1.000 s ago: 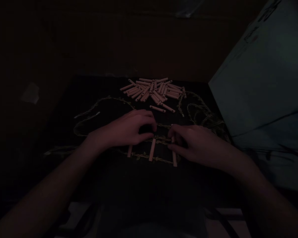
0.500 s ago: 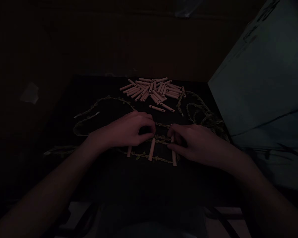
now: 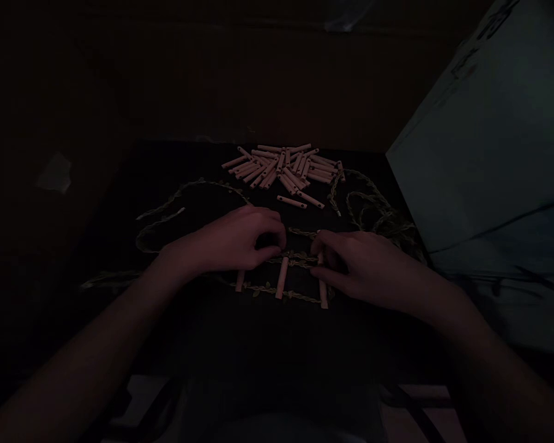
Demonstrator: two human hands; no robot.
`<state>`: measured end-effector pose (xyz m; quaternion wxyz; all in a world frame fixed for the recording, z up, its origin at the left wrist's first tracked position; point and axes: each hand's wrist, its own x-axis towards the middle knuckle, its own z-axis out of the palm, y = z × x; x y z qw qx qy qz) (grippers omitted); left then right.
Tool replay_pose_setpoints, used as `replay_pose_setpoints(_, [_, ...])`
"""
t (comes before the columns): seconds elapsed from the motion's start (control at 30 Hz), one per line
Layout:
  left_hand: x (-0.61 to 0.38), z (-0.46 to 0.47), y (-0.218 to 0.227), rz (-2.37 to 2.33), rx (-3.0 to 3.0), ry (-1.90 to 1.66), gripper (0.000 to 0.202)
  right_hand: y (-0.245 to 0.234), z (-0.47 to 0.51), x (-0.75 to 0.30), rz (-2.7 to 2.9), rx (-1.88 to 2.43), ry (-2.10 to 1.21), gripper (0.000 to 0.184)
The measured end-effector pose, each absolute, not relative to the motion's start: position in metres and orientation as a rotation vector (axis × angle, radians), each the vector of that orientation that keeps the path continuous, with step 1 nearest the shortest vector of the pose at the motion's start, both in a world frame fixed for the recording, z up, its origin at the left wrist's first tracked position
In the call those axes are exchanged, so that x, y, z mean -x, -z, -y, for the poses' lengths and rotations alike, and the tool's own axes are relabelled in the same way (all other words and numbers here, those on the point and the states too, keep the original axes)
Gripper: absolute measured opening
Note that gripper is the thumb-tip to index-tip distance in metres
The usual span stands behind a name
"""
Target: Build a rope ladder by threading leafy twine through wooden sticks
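Observation:
Short wooden sticks and leafy braided cord form a ladder-like piece on the dark table. My left hand (image 3: 242, 237) is curled over its left part, thumb and fingertips close together at the cord (image 3: 300, 258); what lies between them is hidden. The middle stick (image 3: 282, 278) extends below these fingertips, and a left stick (image 3: 240, 281) shows partly under the hand. On the right, my right hand (image 3: 351, 258) pinches the upper part of another stick (image 3: 323, 294), thumb below and fingers above. Another length of cord (image 3: 261, 288) joins the sticks' near ends.
A pile of drilled wooden sticks (image 3: 277, 169) lies at the back. Loose cord (image 3: 373, 206) is coiled at the right, and more cord (image 3: 198, 183) loops at the left. A brown wall (image 3: 258, 80) rises behind, with a pale panel (image 3: 498, 172) at the right.
My left hand has shifted slightly left, away from the middle stick's top end. My right hand stays almost still on its stick.

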<state>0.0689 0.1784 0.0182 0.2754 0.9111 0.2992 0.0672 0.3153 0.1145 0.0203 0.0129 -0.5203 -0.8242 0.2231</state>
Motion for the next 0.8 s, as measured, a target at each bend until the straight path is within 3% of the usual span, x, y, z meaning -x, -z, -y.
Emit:
replay_pose_setpoints(0.53, [-0.068, -0.180, -0.016, -0.812, -2.457, -0.117, 0.007, -0.008, -0.120, -0.307, 2.416, 1.403, -0.537, 0.011])
replay_pose_setpoints(0.8, [-0.070, -0.175, -0.019, -0.864, -2.414, -0.171, 0.005, 0.014, -0.119, -0.291, 2.301, 1.152, -0.401, 0.019])
